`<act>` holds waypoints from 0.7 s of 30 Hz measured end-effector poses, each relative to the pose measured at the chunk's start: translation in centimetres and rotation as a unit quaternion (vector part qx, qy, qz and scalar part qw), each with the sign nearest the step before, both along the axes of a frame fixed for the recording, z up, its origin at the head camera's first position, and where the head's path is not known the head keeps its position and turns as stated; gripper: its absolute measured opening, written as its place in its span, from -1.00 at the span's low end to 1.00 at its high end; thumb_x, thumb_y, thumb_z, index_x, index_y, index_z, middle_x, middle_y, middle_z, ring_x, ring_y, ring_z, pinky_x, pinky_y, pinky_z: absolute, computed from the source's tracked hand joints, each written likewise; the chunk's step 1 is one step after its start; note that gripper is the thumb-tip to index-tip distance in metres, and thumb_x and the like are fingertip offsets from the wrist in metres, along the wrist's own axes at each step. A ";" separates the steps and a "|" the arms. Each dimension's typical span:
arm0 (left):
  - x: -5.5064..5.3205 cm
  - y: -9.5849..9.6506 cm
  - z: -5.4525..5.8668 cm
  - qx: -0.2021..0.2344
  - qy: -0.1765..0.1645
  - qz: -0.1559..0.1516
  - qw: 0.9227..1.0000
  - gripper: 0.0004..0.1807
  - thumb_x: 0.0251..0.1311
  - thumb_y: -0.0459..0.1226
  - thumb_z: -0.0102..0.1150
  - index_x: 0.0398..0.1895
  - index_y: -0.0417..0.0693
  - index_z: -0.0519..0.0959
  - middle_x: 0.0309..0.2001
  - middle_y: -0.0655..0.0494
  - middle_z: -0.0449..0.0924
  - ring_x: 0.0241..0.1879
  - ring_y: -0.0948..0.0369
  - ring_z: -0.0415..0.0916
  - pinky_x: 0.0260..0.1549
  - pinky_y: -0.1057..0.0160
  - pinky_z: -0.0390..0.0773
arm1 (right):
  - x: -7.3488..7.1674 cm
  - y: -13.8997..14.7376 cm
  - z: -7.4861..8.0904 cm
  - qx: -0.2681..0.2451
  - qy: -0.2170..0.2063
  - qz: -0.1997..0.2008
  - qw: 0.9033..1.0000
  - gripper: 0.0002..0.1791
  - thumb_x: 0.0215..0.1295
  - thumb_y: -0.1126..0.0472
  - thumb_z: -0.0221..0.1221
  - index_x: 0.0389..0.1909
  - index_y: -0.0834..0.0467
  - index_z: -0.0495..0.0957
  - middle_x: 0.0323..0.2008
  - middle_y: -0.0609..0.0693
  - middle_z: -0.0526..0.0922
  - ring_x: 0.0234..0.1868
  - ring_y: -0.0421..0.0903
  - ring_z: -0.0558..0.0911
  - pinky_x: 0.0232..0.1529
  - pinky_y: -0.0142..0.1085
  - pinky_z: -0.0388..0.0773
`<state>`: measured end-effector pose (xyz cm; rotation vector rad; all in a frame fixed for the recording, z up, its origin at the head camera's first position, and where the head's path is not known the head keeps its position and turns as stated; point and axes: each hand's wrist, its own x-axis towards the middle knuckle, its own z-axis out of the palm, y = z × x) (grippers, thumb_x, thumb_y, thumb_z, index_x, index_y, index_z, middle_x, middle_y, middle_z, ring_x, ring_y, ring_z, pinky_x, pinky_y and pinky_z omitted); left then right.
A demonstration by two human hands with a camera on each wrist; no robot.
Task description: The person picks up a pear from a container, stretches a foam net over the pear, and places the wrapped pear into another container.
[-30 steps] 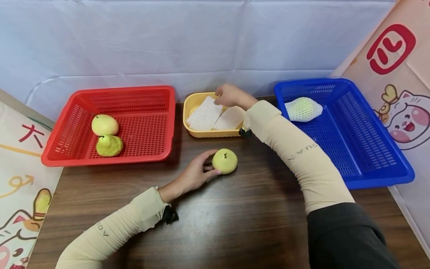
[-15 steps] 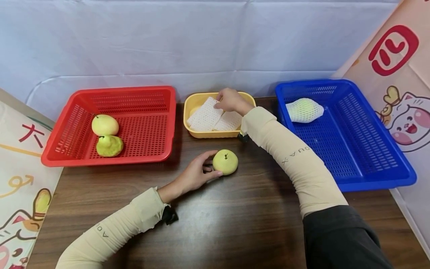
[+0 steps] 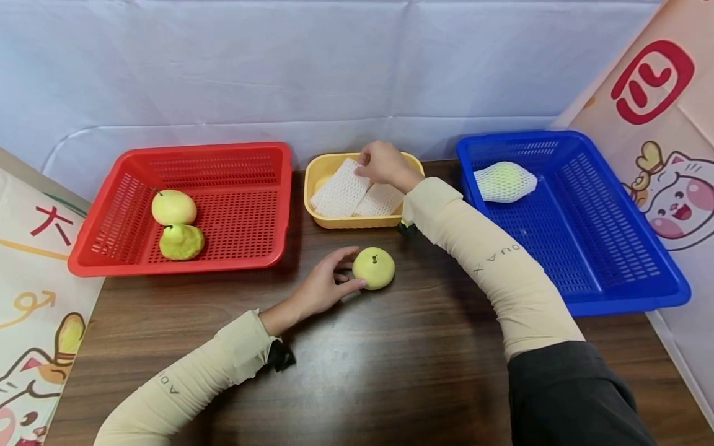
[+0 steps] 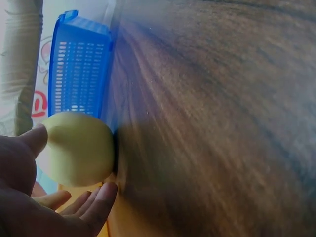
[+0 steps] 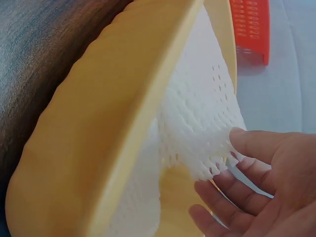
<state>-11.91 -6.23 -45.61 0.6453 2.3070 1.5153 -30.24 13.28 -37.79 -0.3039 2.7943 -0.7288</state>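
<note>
A yellow-green pear point(image 3: 374, 268) stands stem up on the wooden table. My left hand point(image 3: 320, 285) holds it from the left, thumb on the near side and fingers around the far side. In the left wrist view, the thumb touches the pear's upper part and the fingertips lie along its lower side. At the back, my right hand point(image 3: 386, 164) reaches over a yellow bin point(image 3: 362, 222). Thumb and index finger pinch the open end of a white foam net point(image 5: 197, 128), with the other fingers loosely bent. Another foam net point(image 3: 380, 200) lies in the bin beside it.
A red basket point(image 3: 240, 263) at the left contains two pears point(image 3: 175, 207), one of them lumpy. The blue basket point(image 3: 625, 303) at the right contains a fruit in a foam net point(image 3: 504, 182). A white cloth backdrop point(image 3: 223, 68) stands behind the bins.
My right hand and forearm have shifted slightly at the yellow bin, with the foam net's end at the fingers. The left hand and pear have stayed in place.
</note>
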 end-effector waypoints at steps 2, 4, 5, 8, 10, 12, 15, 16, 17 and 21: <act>0.0 -0.1 0.1 0.006 0.002 0.010 1.000 -0.32 0.29 -0.34 0.37 0.40 -0.38 0.33 0.26 -0.26 0.49 0.17 -0.08 0.55 0.02 0.11 0.67 | 0.1 0.2 0.2 -0.012 0.006 0.003 1.000 -0.79 0.46 0.12 0.21 -0.20 0.21 0.60 -0.17 0.10 0.64 -0.26 -0.02 0.54 -0.17 -0.19 0.52; 0.0 -0.2 0.2 0.010 0.002 0.021 1.000 -0.39 0.35 -0.32 0.30 0.39 -0.38 0.35 0.25 -0.29 0.49 0.18 -0.09 0.55 0.05 0.07 0.65 | 0.2 0.4 0.5 -0.024 0.009 0.011 1.000 -0.80 0.47 0.13 0.21 -0.20 0.22 0.60 -0.18 0.11 0.63 -0.24 -0.01 0.53 -0.14 -0.17 0.51; 0.0 -0.3 0.2 0.011 0.003 0.026 1.000 -0.42 0.38 -0.31 0.27 0.38 -0.37 0.36 0.25 -0.29 0.49 0.18 -0.08 0.55 0.06 0.06 0.65 | 0.2 0.5 0.6 -0.030 0.010 0.016 0.999 -0.80 0.47 0.14 0.20 -0.19 0.23 0.60 -0.17 0.12 0.62 -0.22 0.00 0.53 -0.12 -0.16 0.51; 0.0 -0.4 0.5 0.017 0.009 0.039 0.999 -0.51 0.47 -0.29 0.15 0.35 -0.36 0.39 0.23 -0.29 0.50 0.15 -0.07 0.58 0.06 0.03 0.64 | 0.2 0.8 1.0 -0.050 0.011 0.030 0.998 -0.80 0.47 0.16 0.20 -0.15 0.25 0.60 -0.14 0.14 0.62 -0.15 0.02 0.53 -0.06 -0.14 0.51; 0.0 -0.6 0.7 0.024 0.018 0.047 0.998 -0.55 0.50 -0.28 0.11 0.33 -0.36 0.40 0.21 -0.29 0.50 0.10 -0.07 0.61 0.03 0.02 0.65 | 0.2 0.9 1.2 -0.058 0.013 0.038 0.998 -0.80 0.46 0.17 0.21 -0.13 0.27 0.61 -0.14 0.15 0.62 -0.12 0.03 0.54 -0.04 -0.14 0.51; -0.1 -0.7 0.8 0.031 0.026 0.056 0.998 -0.57 0.52 -0.28 0.08 0.31 -0.36 0.41 0.19 -0.29 0.50 0.08 -0.06 0.62 0.02 0.03 0.66 | 0.2 1.0 1.5 -0.068 0.016 0.045 0.997 -0.80 0.45 0.19 0.22 -0.12 0.28 0.61 -0.16 0.15 0.63 -0.14 0.03 0.55 -0.06 -0.14 0.51; -0.2 -0.9 1.1 0.037 0.038 0.068 0.996 -0.60 0.53 -0.28 0.06 0.29 -0.35 0.43 0.18 -0.28 0.49 0.09 -0.04 0.61 0.03 0.04 0.66 | 0.4 1.0 2.0 -0.076 0.023 0.053 0.995 -0.82 0.43 0.22 0.23 -0.13 0.28 0.62 -0.20 0.14 0.63 -0.19 0.00 0.54 -0.09 -0.18 0.50; -0.2 -0.9 1.2 0.038 0.040 0.072 0.996 -0.60 0.54 -0.28 0.05 0.28 -0.35 0.43 0.19 -0.28 0.49 0.11 -0.03 0.60 0.04 0.04 0.65 | 0.5 1.0 2.1 -0.079 0.024 0.054 0.995 -0.83 0.43 0.23 0.23 -0.14 0.28 0.62 -0.22 0.13 0.63 -0.20 0.00 0.53 -0.10 -0.18 0.49; -0.2 -0.9 1.2 0.040 0.043 0.075 0.996 -0.61 0.54 -0.28 0.04 0.28 -0.35 0.44 0.19 -0.28 0.49 0.12 -0.03 0.59 0.06 0.03 0.64 | 0.6 1.0 2.2 -0.082 0.024 0.056 0.995 -0.84 0.42 0.24 0.23 -0.14 0.28 0.62 -0.23 0.13 0.63 -0.21 0.00 0.53 -0.11 -0.19 0.49; -0.3 -1.1 1.5 0.050 0.040 0.081 0.995 -0.65 0.55 -0.29 0.02 0.24 -0.33 0.47 0.18 -0.30 0.50 0.12 -0.04 0.58 0.08 -0.01 0.62 | 0.9 1.1 2.5 -0.090 0.024 0.059 0.994 -0.87 0.42 0.29 0.19 -0.13 0.29 0.61 -0.21 0.14 0.62 -0.19 0.01 0.54 -0.10 -0.19 0.50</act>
